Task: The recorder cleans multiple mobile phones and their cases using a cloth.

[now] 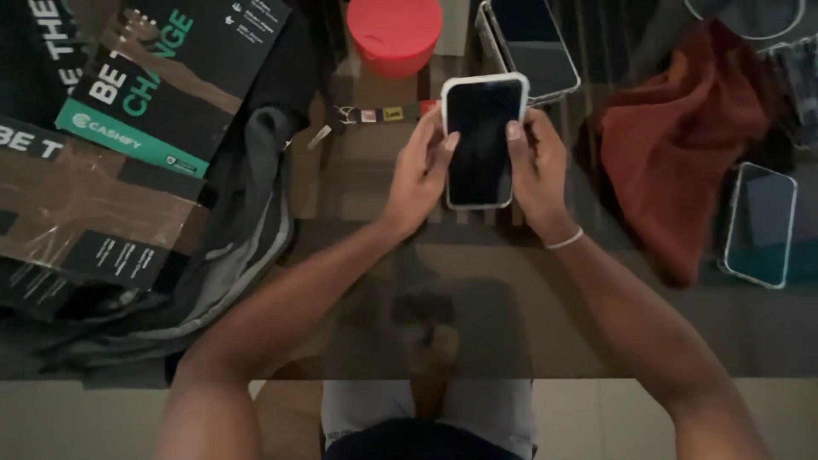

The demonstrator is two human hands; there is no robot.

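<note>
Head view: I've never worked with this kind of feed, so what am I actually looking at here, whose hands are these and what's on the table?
There is no machine here. One camera sits on a person's head and looks down, so the two bare arms coming up from the bottom are that person's own. The left hand and right hand together hold a phone in a white case, dark screen up, a thumb on each edge. They work over a glass table. On it lie a red round lid, a second phone, a third phone at far right, a rust-red cloth, a lanyard strap, a grey garment and dark printed mailer bags.
</note>
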